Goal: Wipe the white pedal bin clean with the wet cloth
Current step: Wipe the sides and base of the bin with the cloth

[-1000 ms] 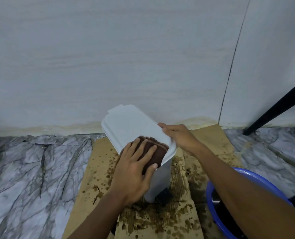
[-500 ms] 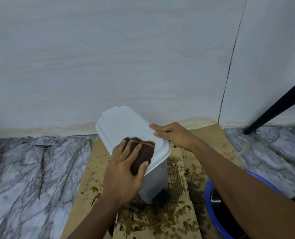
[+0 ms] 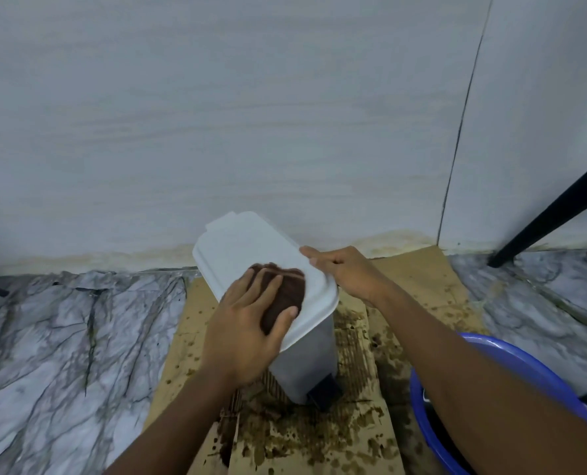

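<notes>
Steadiness is counting: the right hand (image 3: pixel 348 274) is gripping the right edge of the white pedal bin (image 3: pixel 244 246) while the left hand (image 3: pixel 240 325), fingers spread, is pressing the wet cloth (image 3: pixel 287 286) flat.

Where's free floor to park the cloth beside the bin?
Marble floor left of the cardboard is bare; so is the cardboard between right hand and wall. Crowded: blue basin at front right, left hand and cloth on the bin.
</notes>
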`<state>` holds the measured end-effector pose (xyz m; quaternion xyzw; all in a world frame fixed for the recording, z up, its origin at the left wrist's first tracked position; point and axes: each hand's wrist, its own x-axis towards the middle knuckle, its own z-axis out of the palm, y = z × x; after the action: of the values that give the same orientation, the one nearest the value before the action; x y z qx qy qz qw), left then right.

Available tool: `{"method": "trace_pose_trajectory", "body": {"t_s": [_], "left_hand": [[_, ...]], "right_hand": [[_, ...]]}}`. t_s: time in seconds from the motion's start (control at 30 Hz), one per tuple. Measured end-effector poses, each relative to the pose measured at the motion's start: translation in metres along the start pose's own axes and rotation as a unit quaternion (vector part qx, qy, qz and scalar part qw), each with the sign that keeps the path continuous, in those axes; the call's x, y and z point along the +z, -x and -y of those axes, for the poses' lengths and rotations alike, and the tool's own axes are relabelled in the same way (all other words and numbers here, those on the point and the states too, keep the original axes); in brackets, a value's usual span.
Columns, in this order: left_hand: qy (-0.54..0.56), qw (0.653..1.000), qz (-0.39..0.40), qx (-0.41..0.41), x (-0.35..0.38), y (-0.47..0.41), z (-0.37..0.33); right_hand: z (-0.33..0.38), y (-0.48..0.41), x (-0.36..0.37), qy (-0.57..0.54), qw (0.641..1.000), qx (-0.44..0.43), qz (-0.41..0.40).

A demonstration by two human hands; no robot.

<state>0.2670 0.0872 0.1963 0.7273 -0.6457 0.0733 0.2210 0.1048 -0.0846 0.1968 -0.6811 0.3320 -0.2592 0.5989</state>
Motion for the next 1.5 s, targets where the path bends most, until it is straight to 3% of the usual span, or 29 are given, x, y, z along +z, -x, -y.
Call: {"method": "trace_pose_trajectory", "body": {"t_s": [0.1, 0.33, 0.6, 0.8, 0.93, 1.1, 1.3, 1.37, 1.5], "left_hand": [[0.014, 0.998, -0.018, -0.050, 0.005, 0.017, -0.007], [-0.098, 0.993, 0.068, -0.019, 0.027, -0.031, -0.072], [-0.199, 0.952, 0.026, 0.230, 0.036, -0.022, -0.042], [-0.118, 0.934, 0.027, 0.337, 0.021, -0.008, -0.011], [-0.115, 0.949, -0.011, 0.293, 0.014, 0.013, 0.002], [-0.210, 0.938, 0.029, 0.273, 0.037, -0.016, -0.054], [-0.190, 0.892, 0.023, 0.409, 0.026, -0.010, -0.013], [-0.139, 0.904, -0.002, 0.403, 0.019, 0.002, 0.013], [-0.077, 0.950, -0.046, 0.300, 0.014, 0.019, 0.018]], "right_hand": [[-0.003, 0.000, 0.000, -0.033, 0.999, 0.017, -0.005], [0.006, 0.005, -0.009, -0.068, 0.995, 0.067, -0.022], [0.017, -0.007, -0.017, 0.023, 0.998, 0.054, 0.010], [0.017, -0.007, -0.017, 0.058, 0.997, 0.039, 0.012], [0.018, -0.008, -0.007, 0.040, 0.998, 0.036, 0.018], [0.022, -0.007, -0.013, 0.070, 0.997, 0.040, 0.002], [0.024, -0.007, -0.012, 0.101, 0.995, 0.026, 0.006], [0.027, -0.010, -0.007, 0.105, 0.994, 0.030, 0.011], [0.028, -0.011, -0.005, 0.105, 0.994, 0.042, 0.001]]}}
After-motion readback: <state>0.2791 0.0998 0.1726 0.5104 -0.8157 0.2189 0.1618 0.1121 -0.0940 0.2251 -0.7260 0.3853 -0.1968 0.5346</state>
